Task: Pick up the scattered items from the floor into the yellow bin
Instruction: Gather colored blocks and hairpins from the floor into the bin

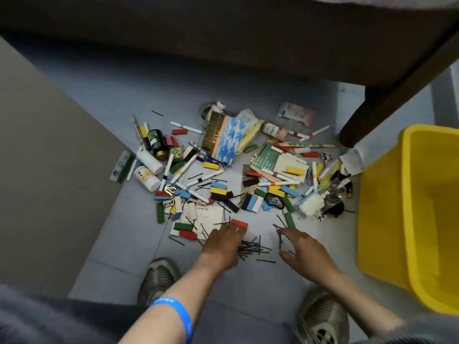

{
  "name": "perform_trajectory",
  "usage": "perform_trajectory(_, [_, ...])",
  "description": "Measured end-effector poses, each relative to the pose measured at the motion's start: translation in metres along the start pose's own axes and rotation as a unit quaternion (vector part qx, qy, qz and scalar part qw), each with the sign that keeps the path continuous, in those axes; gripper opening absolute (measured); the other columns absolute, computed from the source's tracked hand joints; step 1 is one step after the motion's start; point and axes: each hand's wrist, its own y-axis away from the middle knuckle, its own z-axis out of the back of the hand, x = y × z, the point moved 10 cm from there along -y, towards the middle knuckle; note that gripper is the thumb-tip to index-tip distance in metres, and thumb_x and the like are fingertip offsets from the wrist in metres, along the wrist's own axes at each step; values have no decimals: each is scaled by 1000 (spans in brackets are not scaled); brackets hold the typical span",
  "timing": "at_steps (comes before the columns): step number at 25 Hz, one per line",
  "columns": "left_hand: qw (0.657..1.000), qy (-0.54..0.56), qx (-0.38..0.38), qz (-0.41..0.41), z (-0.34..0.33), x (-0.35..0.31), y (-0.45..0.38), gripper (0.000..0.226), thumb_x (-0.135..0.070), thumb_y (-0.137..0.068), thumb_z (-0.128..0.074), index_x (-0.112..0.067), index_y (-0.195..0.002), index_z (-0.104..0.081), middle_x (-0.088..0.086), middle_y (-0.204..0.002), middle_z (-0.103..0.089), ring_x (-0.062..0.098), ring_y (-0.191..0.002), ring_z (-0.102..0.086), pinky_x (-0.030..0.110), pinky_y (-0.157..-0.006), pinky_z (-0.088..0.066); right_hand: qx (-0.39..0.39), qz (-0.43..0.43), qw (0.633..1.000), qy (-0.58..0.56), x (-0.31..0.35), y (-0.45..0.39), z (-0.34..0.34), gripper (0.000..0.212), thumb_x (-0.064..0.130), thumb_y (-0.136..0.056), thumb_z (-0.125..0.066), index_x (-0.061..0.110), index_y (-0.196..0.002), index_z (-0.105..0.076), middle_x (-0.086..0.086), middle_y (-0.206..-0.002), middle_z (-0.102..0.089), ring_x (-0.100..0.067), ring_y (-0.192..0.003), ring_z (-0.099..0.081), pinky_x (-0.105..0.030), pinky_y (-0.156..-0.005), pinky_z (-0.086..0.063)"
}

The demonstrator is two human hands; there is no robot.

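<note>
Your left hand [221, 240] reaches palm-down over a loose heap of thin black hairpins [253, 248] on the floor [248, 289]. Its fingers are bent downward near a red block [239, 223], but their tips are hidden from you, so you cannot tell whether they grip anything. Your right hand [301, 247] is spread wide just to the right of the same heap, fingers relaxed and holding nothing, with a few stray pins beside its fingertips. A blue wristband [177, 312] circles your left forearm.

The yellow bin [407, 219] stands at your right, a smooth plastic tub cut off by the frame edge; what you see of its inside shows no contents. The scattered items [236, 170] lie in a dense pile beyond your hands: small flat rectangular blocks in red, blue, yellow, green and black, slim white pens, round white bottles [147, 170], a dark green jar [156, 142], a blue-and-white patterned packet [229, 140] and paper cards. Much of the pile overlaps, and its printed labels are too blurred to read. A tangle of dark and clear objects near the bin is hard to make out.

Your two mesh shoes [159, 276] show at the bottom, the right one partly cut off.
</note>
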Motion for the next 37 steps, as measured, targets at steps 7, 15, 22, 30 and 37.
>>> perform_trajectory(7, [999,15,-26,-28,-43,19,-13,68,-18,-89,-62,-21,-148,-30,4,-148,-30,25,-132,-31,40,-94,-49,24,90,984,154,48,-41,-75,66,32,-80,-71,15,-139,-46,-6,-133,-50,-29,-109,-54,-39,-79,-54])
perform_trajectory(15, [990,0,-110,-87,-41,5,-22,20,1,-78,-63,-3,-97,-69,13,-104,-64,32,-101,-59,39,-71,-53,-41,157,968,193,81,-40,-84,24,4,-57,-83,10,-75,-68,-7,-70,-61,-23,-59,-60,-29,-38,-46])
perform_trajectory(22, [981,124,-105,-106,29,-6,-32,20,-17,-95,-56,-9,-109,-67,6,-105,-63,22,-103,-52,35,-86,-45,-26,83,992,-89,50,-55,-4,8,18,-89,-65,11,-87,-67,-2,-84,-66,-18,-76,-59,-35,-69,-47])
perform_trajectory(30, [886,251,-282,-268,234,-219,-4,4,-22,-82,-69,-17,-82,-70,-2,-80,-67,11,-76,-58,25,-69,-43,-456,-46,827,-325,-43,99,256,5,27,-80,-74,23,-83,-74,9,-78,-74,-9,-72,-70,-23,-66,-54])
perform_trajectory(37, [858,477,-66,-180,213,-337,-28,49,-34,-88,-68,-10,-130,-59,6,-126,-65,19,-111,-63,39,-99,-51,-518,-203,659,-506,-150,172,271,11,20,-90,-69,17,-100,-70,1,-95,-74,-23,-93,-70,-40,-85,-58])
